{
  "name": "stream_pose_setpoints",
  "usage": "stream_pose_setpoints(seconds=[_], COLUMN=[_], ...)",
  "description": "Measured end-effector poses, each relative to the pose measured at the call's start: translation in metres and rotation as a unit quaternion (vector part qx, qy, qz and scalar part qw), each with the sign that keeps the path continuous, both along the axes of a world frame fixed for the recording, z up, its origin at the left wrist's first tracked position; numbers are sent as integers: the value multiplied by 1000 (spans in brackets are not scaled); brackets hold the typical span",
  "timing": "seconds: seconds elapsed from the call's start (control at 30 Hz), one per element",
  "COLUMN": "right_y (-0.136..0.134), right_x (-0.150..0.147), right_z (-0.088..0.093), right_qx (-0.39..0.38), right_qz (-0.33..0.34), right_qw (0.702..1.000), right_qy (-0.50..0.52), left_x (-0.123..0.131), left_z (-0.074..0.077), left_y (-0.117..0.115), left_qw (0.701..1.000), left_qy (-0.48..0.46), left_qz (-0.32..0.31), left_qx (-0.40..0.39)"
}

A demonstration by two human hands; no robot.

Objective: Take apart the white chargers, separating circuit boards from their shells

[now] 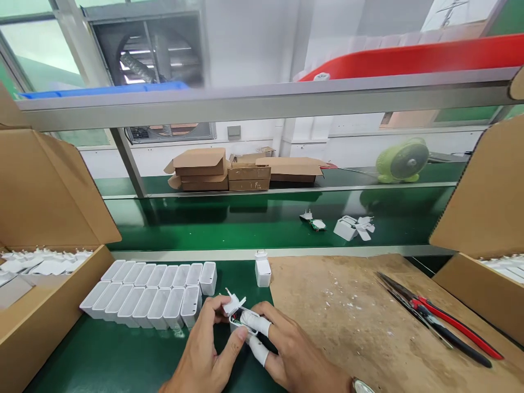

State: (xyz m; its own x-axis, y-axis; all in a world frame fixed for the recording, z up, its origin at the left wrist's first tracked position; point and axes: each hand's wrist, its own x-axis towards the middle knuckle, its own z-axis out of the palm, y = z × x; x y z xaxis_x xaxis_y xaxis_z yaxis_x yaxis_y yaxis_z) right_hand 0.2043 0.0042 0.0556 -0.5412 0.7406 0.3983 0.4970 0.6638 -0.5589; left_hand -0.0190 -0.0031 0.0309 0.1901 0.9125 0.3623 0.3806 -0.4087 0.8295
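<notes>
Low in the centre, my left hand (208, 352) pinches a small white charger. Its index finger is at the white pronged plug piece (233, 303), and its thumb presses the open white housing (234, 326). My right hand (297, 349), with white covers on two fingers, grips the same housing from the right. Between the two parts, a bit of green circuit board (236, 316) shows; the fingers hide much of the rest. Just beyond my hands stands a white charger (262, 272). To the left, several open white housings (143, 305) sit in two rows on the green surface.
Red-and-black-handled pliers (442, 316) and tweezers (421, 319) lie on the brown board (327, 338). Cardboard boxes with white parts flank both sides, left box (53, 311) and right box (478, 300). A loose circuit board (317, 224) and white pieces (354, 227) lie behind.
</notes>
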Motion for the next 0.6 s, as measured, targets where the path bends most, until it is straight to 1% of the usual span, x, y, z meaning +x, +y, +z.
stream_pose_setpoints(seconds=[0.03,0.07,0.1,0.13,0.17,0.2,0.23,0.27,0.3,0.37,0.47,0.6], right_y=[1,3,4,6,7,7,7,7,6,4,3,4], right_x=[-1,-2,-4,-6,-9,-11,-14,-16,-18,-19,-19,-17], right_z=[-2,-5,-8,-11,-13,-14,-14,-13,-11,-7,-3,-7], right_qx=[-23,-62,-124,-204,-291,-368,-427,-465,-481,-484,-478,-472], right_qz=[-6,-16,-23,-26,-23,-16,-7,2,8,14,11,8], right_qw=[999,995,983,957,916,868,824,794,779,777,786,792], right_qy=[27,73,135,206,276,333,372,392,401,403,391,387], left_x=[0,0,0,1,2,4,6,8,9,12,14,13], left_z=[-2,-4,-6,-8,-9,-10,-11,-11,-11,-10,-7,-5], left_y=[0,1,1,1,0,0,-1,-1,-2,-2,-2,-1], left_qw=[1000,1000,999,998,996,994,992,990,987,984,982,981], left_qy=[5,11,18,25,29,30,28,25,20,14,9,7], left_qz=[-5,-12,-21,-30,-35,-35,-30,-23,-16,-9,-7,-7], left_qx=[5,14,29,49,72,96,119,140,156,175,188,193])
